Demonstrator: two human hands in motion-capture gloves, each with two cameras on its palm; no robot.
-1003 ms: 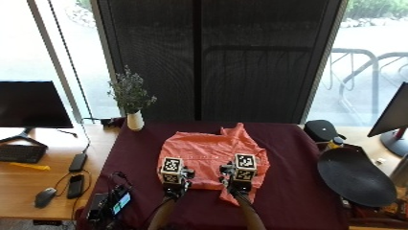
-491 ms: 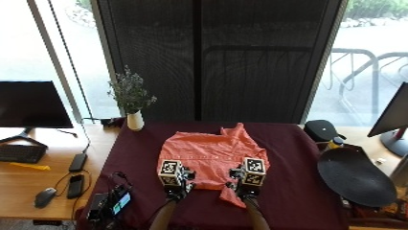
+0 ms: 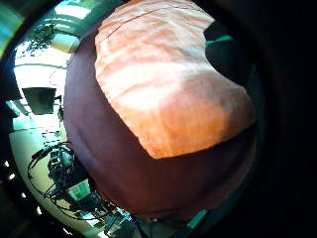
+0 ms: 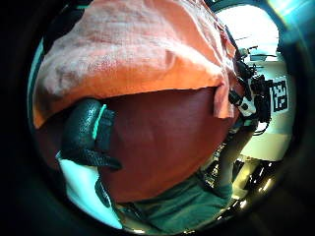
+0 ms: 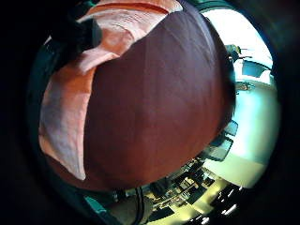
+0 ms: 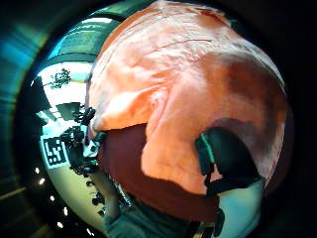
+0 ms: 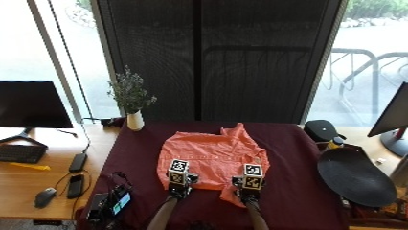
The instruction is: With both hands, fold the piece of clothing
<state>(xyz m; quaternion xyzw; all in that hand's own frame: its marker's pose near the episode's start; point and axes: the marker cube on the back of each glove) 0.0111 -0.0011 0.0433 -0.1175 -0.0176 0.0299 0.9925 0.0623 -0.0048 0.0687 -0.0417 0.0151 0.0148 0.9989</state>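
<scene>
An orange shirt (image 7: 210, 153) lies spread on the dark maroon table (image 7: 293, 158). My left hand (image 7: 178, 188) is at the shirt's near hem on the left. Its thumb (image 4: 86, 130) meets the edge of the cloth (image 4: 133, 49) and pinches it. My right hand (image 7: 248, 192) is at the near right part of the shirt, where a flap hangs toward me. Its thumb (image 6: 228, 163) lies curled on the cloth (image 6: 163, 99) and holds it. The shirt (image 3: 163, 89) fills much of the left little finger side view, and an edge of it (image 5: 65, 112) shows beside the right palm.
A white vase with a plant (image 7: 134, 120) stands at the table's far left corner. A small device with a lit screen (image 7: 111, 203) sits at the near left. A black round dish (image 7: 354, 177) lies off the right edge. A wooden desk (image 7: 38, 163) adjoins on the left.
Both hands have slid a little toward me along the shirt's near edge. The right hand has also shifted slightly to the right.
</scene>
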